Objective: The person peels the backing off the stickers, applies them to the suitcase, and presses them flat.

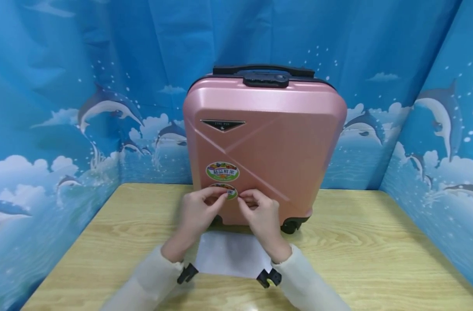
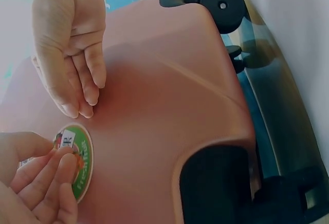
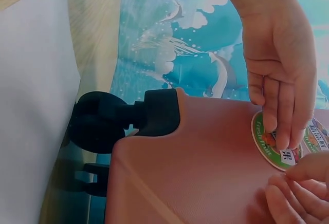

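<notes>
A pink hard-shell suitcase [image 1: 267, 160] stands upright on the table. Two oval fruit stickers sit low on its left front, one above the other. On the lower sticker [image 1: 233, 193] are the thumb and fingertips of my left hand [image 1: 197, 211], bent together and covering much of its left half. Just off its right edge, my right hand [image 1: 262, 218] has curled fingers with the thumb near the forefinger. In the right wrist view the lower sticker [image 3: 264, 149] meets or nearly meets that right thumb; actual contact is unclear. The upper sticker [image 1: 222, 171] lies flat.
A white sheet of paper [image 1: 232, 255] lies before the suitcase on the wooden table [image 1: 357, 259]. Black wheels [image 1: 292, 225] support the suitcase, and a black handle [image 1: 265, 68] tops it. Blue dolphin-print curtains [image 1: 143, 56] enclose the table behind and at both sides.
</notes>
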Demonstrator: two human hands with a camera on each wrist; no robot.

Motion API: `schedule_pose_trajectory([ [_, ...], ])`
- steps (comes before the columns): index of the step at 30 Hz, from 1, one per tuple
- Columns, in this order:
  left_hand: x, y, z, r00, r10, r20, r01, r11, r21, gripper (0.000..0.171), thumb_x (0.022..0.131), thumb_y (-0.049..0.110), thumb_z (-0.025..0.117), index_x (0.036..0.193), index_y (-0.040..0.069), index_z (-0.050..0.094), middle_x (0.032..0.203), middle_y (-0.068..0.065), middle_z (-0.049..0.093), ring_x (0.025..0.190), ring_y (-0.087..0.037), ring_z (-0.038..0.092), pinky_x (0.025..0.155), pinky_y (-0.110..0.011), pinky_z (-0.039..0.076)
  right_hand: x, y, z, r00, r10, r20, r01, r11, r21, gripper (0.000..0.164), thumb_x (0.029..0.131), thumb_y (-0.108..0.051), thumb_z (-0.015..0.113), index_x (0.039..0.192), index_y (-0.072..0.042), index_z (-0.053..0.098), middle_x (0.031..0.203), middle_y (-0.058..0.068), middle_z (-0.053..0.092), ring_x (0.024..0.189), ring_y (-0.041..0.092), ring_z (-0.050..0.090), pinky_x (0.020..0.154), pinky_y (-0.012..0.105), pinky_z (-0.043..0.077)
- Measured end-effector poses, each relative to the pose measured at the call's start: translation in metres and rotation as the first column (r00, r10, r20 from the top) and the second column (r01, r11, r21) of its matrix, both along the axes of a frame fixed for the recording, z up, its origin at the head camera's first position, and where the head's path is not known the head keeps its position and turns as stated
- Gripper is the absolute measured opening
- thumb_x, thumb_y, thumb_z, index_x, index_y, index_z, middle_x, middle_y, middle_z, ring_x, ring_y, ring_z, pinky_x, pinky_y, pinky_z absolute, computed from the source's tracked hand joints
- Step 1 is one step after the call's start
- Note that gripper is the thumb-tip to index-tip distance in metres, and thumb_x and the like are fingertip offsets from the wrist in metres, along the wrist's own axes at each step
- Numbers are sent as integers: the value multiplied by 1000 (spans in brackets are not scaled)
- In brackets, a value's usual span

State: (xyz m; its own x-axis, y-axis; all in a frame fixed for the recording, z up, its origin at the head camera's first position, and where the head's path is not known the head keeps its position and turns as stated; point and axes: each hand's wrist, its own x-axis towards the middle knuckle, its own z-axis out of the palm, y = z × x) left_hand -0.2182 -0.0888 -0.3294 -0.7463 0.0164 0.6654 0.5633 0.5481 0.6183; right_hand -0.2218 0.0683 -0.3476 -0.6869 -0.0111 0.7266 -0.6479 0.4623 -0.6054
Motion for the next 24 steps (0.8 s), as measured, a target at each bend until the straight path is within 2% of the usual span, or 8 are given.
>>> schedule_pose_trajectory([
  [7, -1, 8, -3, 999, -50, 13, 50, 999, 2, 9, 81, 8, 72, 90, 6, 74, 79, -3, 72, 62, -7, 63, 55, -19, 51, 1, 10, -4, 999, 21, 27, -21, 1000, 17, 6, 79, -1, 72, 83, -2, 69, 73, 5, 70, 62, 11, 66, 55, 20, 54],
  [12, -1, 11, -7, 996, -86, 30, 87, 996, -9, 10, 83, 7, 70, 93, 7, 74, 80, -3, 72, 61, -6, 61, 53, -19, 51, 5, 18, -9, 992, 66, 109, -68, 998, 7, 7, 78, -1, 73, 83, -4, 69, 71, 3, 69, 62, 9, 65, 54, 20, 53],
  [16, -1, 11, -13, 994, -102, 41, 104, 994, -38, 11, 84, 8, 69, 93, 9, 74, 79, -2, 72, 58, -3, 59, 52, -17, 49, 8, 26, -13, 976, 113, 188, -113, 994, -12, 8, 78, -1, 73, 83, -7, 70, 71, 1, 69, 62, 9, 64, 54, 20, 52],
  [20, 0, 8, -18, 992, -120, 46, 123, 989, -83, 11, 84, 9, 68, 93, 10, 75, 75, 3, 70, 53, 1, 51, 47, -17, 44, 14, 36, -17, 951, 185, 249, -186, 982, -17, 6, 80, -3, 72, 85, -5, 69, 73, 4, 70, 62, 9, 65, 55, 22, 53],
  [24, 3, -1, -25, 989, -125, 74, 132, 987, -89, 12, 84, 7, 68, 93, 10, 74, 69, 6, 67, 51, 0, 48, 44, -18, 42, 19, 54, -22, 941, 185, 283, -201, 979, 28, 7, 80, -3, 72, 86, -3, 69, 74, 4, 71, 63, 6, 64, 56, 22, 53],
])
